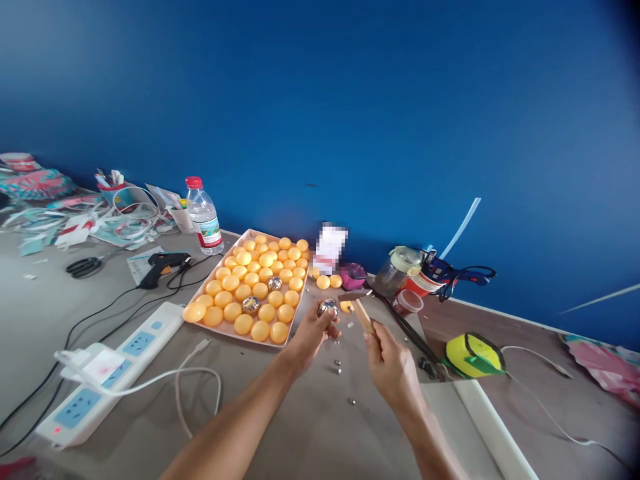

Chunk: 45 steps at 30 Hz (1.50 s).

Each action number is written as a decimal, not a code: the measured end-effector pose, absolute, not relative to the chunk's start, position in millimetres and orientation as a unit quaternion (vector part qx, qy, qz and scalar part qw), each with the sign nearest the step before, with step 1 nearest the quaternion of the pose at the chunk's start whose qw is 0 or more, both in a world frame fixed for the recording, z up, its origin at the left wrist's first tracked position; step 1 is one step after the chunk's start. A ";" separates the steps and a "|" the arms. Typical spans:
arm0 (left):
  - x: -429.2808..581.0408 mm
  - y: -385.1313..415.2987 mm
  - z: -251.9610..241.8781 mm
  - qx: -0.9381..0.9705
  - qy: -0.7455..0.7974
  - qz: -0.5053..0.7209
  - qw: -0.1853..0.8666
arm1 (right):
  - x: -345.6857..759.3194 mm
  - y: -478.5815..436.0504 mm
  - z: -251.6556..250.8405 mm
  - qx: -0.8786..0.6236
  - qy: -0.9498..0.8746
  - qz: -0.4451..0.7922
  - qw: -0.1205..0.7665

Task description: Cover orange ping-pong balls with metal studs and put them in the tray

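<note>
In my left hand [317,333] is a shiny silver ball [328,307], gripped between the fingers and thumb. My right hand [393,370] is closed round the wooden handle of a small hammer [364,315]. Its dark head points towards the ball, just to the right of it; whether the two touch I cannot tell. Left of my hands stands a shallow box [273,342] full of orange balls [243,325]. Two silvery balls lie among them, one of these being a patchy silver-and-yellow ball [251,305]. Several tiny silver bits [352,401] are scattered on the table below my hands.
A water bottle [204,223] stands behind the box. To the left are a power strip [77,408], a glue gun [163,267] and scissors [85,267]. On the right are a lidded jar [397,270], a tool cup [425,283] and a yellow-green case [473,353]. A blue wall rises behind.
</note>
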<state>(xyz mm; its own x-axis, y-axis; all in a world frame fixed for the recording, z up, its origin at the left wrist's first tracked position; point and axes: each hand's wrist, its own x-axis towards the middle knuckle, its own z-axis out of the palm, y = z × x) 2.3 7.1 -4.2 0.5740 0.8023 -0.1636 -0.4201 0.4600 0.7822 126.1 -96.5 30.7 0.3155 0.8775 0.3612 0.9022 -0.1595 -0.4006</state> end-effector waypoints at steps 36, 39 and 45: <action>3.4 12.5 6.7 0.166 0.277 0.372 0.870 | 112.3 -100.1 37.2 -0.747 -0.624 -0.019 0.228; 2.4 13.3 7.2 0.173 0.257 0.376 0.873 | 115.1 -100.3 40.3 -0.742 -0.602 -0.062 0.287; 1.5 11.7 8.2 0.181 0.274 0.368 0.870 | 112.9 -99.4 34.7 -0.738 -0.616 -0.049 0.271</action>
<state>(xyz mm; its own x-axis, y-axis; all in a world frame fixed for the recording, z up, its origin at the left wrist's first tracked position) 1.5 11.7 8.2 0.5797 0.7390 -0.3431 -0.5408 0.6640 0.5164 112.9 -99.4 34.7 0.2360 0.8830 0.4059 0.9358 -0.0939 -0.3398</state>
